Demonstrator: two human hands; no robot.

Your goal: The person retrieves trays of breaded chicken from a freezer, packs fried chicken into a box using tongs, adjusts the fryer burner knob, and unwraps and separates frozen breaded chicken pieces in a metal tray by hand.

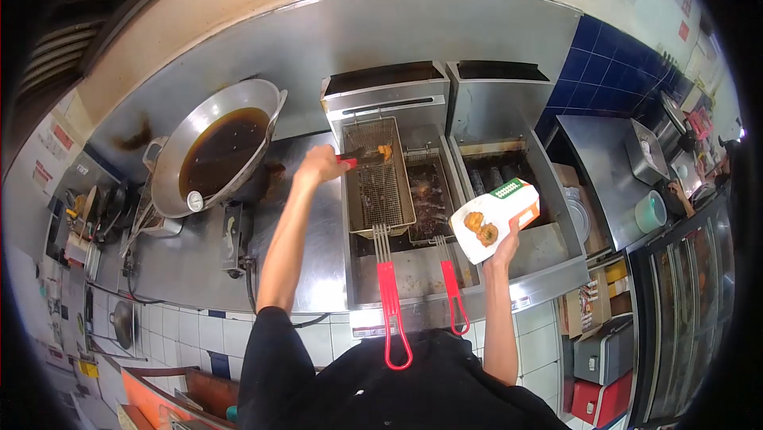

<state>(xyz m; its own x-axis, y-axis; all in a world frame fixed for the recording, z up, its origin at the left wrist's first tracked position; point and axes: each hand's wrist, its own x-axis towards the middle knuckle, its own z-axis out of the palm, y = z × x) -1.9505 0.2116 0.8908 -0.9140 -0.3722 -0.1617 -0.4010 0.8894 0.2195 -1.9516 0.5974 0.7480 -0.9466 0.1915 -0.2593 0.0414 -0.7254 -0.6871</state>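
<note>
My left hand (319,164) is closed around a pair of red-handled tongs (347,162), whose dark tips reach into a wire fryer basket (377,191). A golden fried piece (385,152) lies at the tips; whether they grip it I cannot tell. The basket's long red handle (389,303) points toward my body. In my right hand (502,249) is an open paper food box (509,209), white with green and orange, tilted over the fryer. Two browned fried pieces (481,228) lie in it.
A second basket with a red handle (451,295) sits in the dark oil beside the first. Left of the fryer stands a large wok (171,176) of brown oil with a thermometer (195,201). Another fryer vat (497,168) and a steel counter (596,152) are to the right.
</note>
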